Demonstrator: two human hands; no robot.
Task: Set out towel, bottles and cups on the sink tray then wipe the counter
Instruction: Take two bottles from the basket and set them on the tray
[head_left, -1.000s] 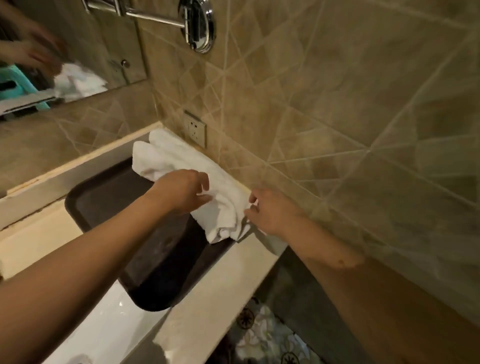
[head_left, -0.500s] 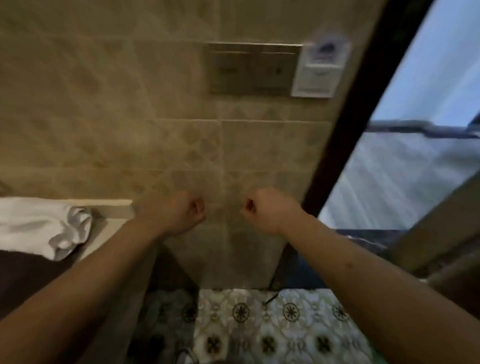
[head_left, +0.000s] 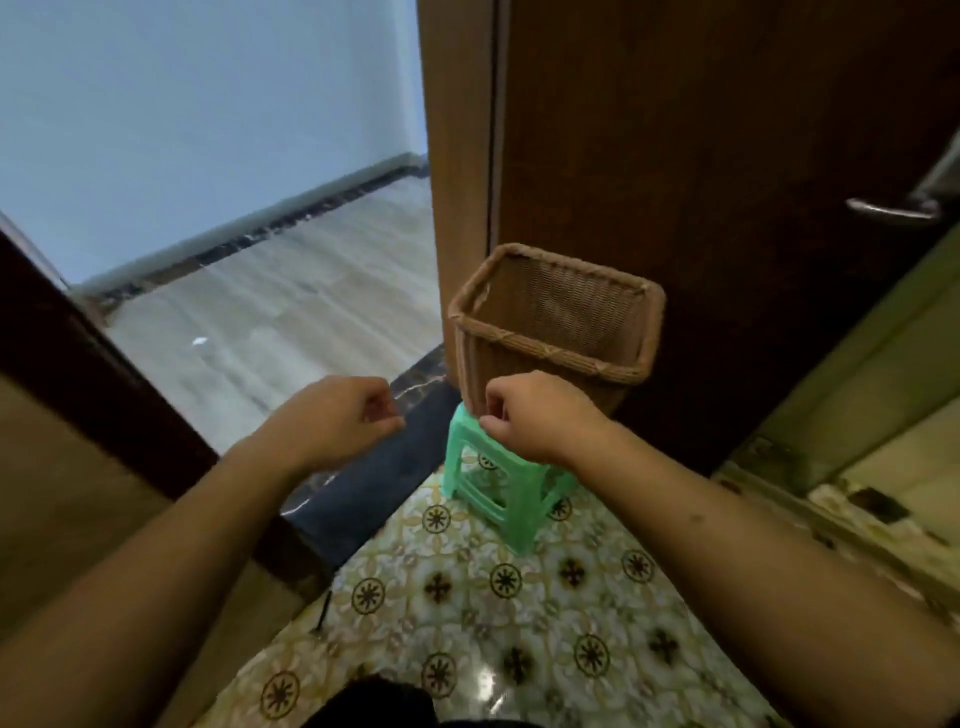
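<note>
Both my hands are held out in front of me with fingers curled and nothing in them. My left hand (head_left: 340, 418) hovers over the dark door threshold. My right hand (head_left: 535, 413) is just in front of a brown wicker basket (head_left: 556, 325), close to its near wall; whether it touches I cannot tell. The basket stands on a green plastic stool (head_left: 498, 488). Its inside is hidden from this angle. The towel, the tray and the sink counter are out of view.
A dark wooden door (head_left: 727, 182) with a metal handle (head_left: 891, 208) stands behind the basket. The doorway at left opens onto a pale wood floor (head_left: 270, 312). Patterned tiles (head_left: 519, 597) cover the floor below me. A tiled ledge (head_left: 857, 467) runs at the right.
I let go of the white towel on the tray and turned right, away from the sink, past the tiled wall. Now I face the doorway, basket and stool, hands still curled.
</note>
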